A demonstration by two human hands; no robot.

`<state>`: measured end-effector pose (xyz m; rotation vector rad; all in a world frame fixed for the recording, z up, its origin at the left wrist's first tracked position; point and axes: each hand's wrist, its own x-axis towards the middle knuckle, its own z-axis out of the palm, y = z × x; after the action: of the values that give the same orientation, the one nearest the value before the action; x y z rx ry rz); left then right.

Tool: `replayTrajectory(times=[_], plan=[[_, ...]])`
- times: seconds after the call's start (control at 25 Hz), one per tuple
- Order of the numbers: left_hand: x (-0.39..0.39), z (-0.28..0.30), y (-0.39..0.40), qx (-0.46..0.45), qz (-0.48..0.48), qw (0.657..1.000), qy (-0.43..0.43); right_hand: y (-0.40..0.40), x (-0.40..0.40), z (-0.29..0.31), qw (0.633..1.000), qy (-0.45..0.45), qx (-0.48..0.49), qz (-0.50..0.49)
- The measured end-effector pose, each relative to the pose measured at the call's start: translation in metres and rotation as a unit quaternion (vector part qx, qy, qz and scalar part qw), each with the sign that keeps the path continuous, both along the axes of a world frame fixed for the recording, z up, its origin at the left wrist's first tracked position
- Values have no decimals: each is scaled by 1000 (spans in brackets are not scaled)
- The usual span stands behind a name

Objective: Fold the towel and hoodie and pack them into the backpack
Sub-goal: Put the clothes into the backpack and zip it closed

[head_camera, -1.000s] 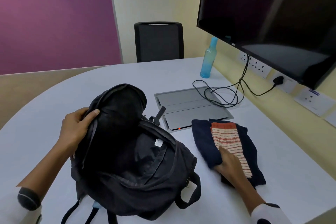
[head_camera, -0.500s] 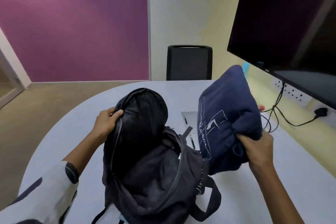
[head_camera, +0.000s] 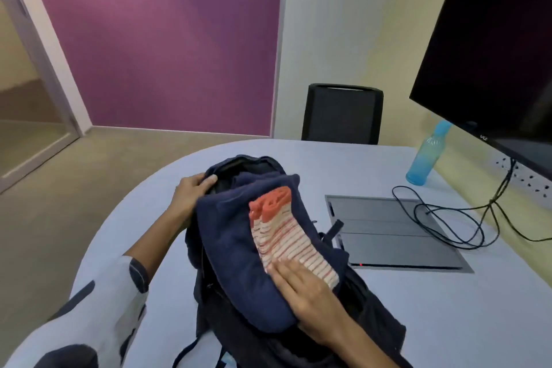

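Pale, smooth tabletop [head_camera: 448,323] with a rounded edge, under a matte purple wall and cream side wall. Right hand [head_camera: 301,287] laid flat on the folded bundle, palm down, fingers spread across the near end of the towel [head_camera: 286,240] and curling around the soft edge of the hoodie [head_camera: 236,251] beneath, grasping both together. Towel thin and ribbed, cream with fine orange stripes and a solid orange band at its far end, folded into a narrow strip on top. Hoodie thick, fleecy, navy, folded into a rounded pad, resting over the open mouth of the backpack [head_camera: 373,326], far end tipped into the opening. Left hand [head_camera: 191,194] clamped on the far rim of the backpack, thumb over the edge, holding the mouth open. Backpack black, limp woven fabric, slumped on the table, straps trailing toward the near edge. Beyond, to the right: flat grey metal panel [head_camera: 397,236] set flush into the table, looped black cable [head_camera: 448,224] across it, translucent blue plastic bottle [head_camera: 424,161], glossy dark monitor [head_camera: 493,54], black mesh chair [head_camera: 343,112]. Half a second ago bundle lifted upright beside the bag, printed face outward, towel hidden; now turned towel-up and lowered onto the opening. Left grip unchanged on the rim.
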<state>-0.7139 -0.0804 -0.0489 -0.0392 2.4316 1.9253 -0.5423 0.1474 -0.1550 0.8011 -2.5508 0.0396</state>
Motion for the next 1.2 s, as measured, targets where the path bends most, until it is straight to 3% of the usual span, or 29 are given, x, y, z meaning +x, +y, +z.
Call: replayTrajectory(times=[0.16, 0.36, 0.44, 0.56, 0.6, 0.64, 0.72, 0.76, 1.04, 1.2], plan=[[-13, 12, 4, -77, -36, 995, 56, -6, 13, -45, 983, -122, 128, -43], [-5, 20, 21, -122, -43, 983, 133, -24, -3, -24, 930, -290, 209, -92], [0, 21, 29, -152, -61, 973, 163, -22, -15, -11, 915, -361, 163, -76], [4, 19, 34, -169, -77, 967, 177, -2, -22, 5, 838, -541, -35, -67], [2, 19, 33, -169, -80, 967, 174, 3, -23, 8, 822, -549, -127, -77], [1, 21, 32, -169, -83, 967, 170, 6, -26, 8, 844, -495, -186, -92], [4, 24, 32, -167, -89, 968, 164, 3, -34, -2, 922, -343, -132, -121], [8, 27, 34, -166, -91, 968, 168, -5, -39, -8, 937, -315, -92, -123], [66, 45, 37, -152, -112, 958, 216, -36, -82, -67, 881, -396, 93, -243], [52, 65, 30, -169, -108, 948, 247, -49, -114, -65, 852, -430, 129, -270]])
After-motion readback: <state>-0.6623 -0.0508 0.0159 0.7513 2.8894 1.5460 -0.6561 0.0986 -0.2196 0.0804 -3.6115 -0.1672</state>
